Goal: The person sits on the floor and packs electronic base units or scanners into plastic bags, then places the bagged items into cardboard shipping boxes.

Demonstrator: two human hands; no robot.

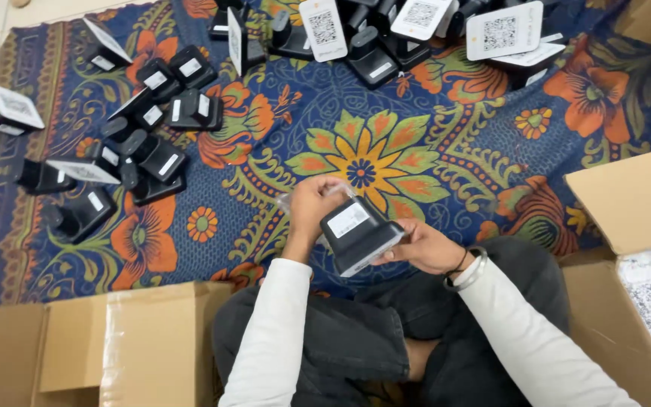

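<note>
I hold a small black stand-like device (pixel 357 234) with a white label on its underside, over my lap. My right hand (pixel 425 246) grips it from the right side. My left hand (pixel 312 205) is at its upper left, fingers pinched on a clear plastic wrapper (pixel 289 197) that hangs off the device. Both sleeves are white, and a bangle sits on the right wrist.
A blue floral cloth (pixel 386 151) covers the floor. Several black stands with white code cards lie at the left (pixel 145 143) and along the top (pixel 386 38). An open cardboard box (pixel 627 203) stands at my right, another cardboard box (pixel 114 339) at my lower left.
</note>
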